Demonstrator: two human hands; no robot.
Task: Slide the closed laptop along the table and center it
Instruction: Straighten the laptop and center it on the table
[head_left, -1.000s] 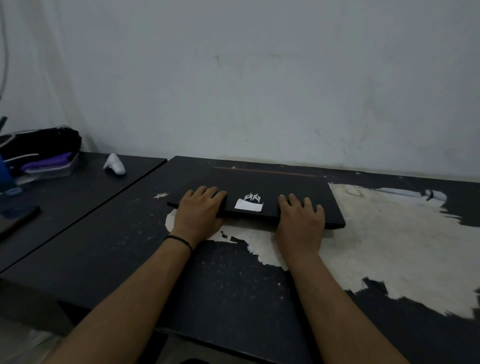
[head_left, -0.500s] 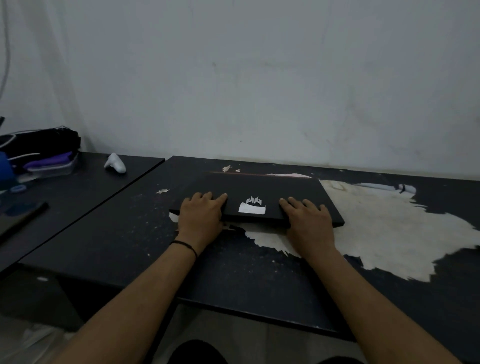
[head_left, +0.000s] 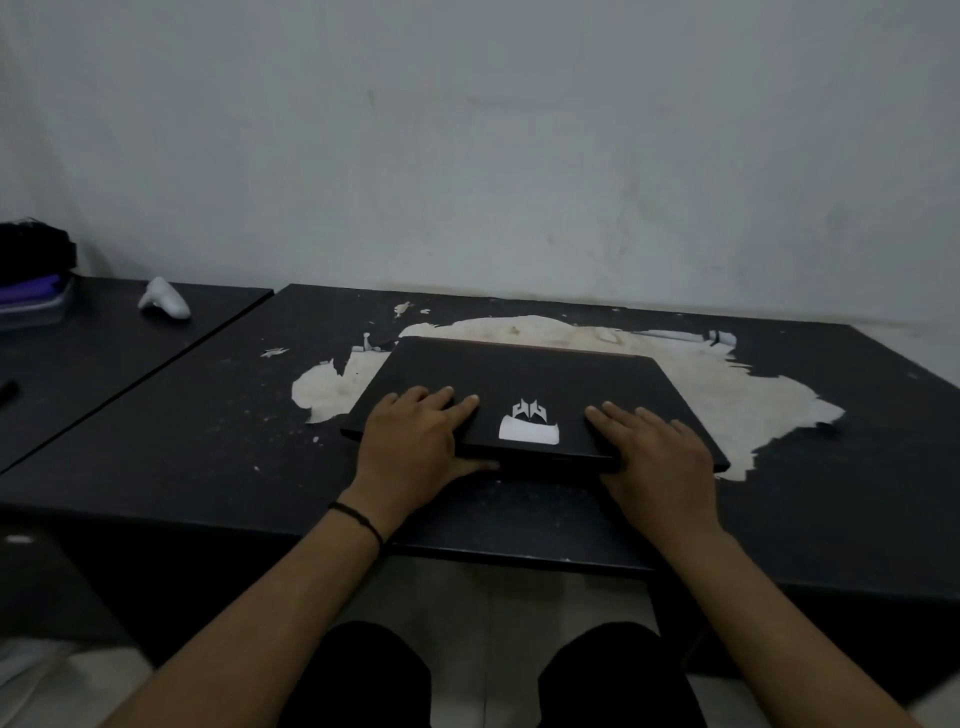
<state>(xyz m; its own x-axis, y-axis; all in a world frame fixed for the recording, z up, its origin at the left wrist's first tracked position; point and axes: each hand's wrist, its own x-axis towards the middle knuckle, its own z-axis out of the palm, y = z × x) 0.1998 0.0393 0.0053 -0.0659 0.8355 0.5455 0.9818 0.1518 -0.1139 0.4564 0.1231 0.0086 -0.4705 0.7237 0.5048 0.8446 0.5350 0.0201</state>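
Laptop: the closed black laptop (head_left: 524, 395) lies flat on the dark table (head_left: 182, 447), lid logo and a pale sticker facing the person, set well back from the front edge and close to the back edge by the wall
Position on table: it sits over the big pale patch (head_left: 737, 400) where the tabletop's surface has peeled, roughly midway between the left and right edges; judged from this, the centring looks nearly done
Left hand: the left hand (head_left: 415, 441) lies palm-down on the lid's near-left part, fingers (head_left: 441, 397) stretched flat and only slightly spread, thumb hooked along the laptop's front edge
Right hand: the right hand (head_left: 657, 457) mirrors it on the near-right part, fingers (head_left: 623, 415) extended on the lid, heel wrapping the front edge
Why held so: flat palms press down for friction, and two hands set apart likely keep it from turning as it slides
Grip: neither hand closes around anything; both are open and pressing
Other table: a white controller (head_left: 165, 299) rests on the neighbouring table to the left, well apart
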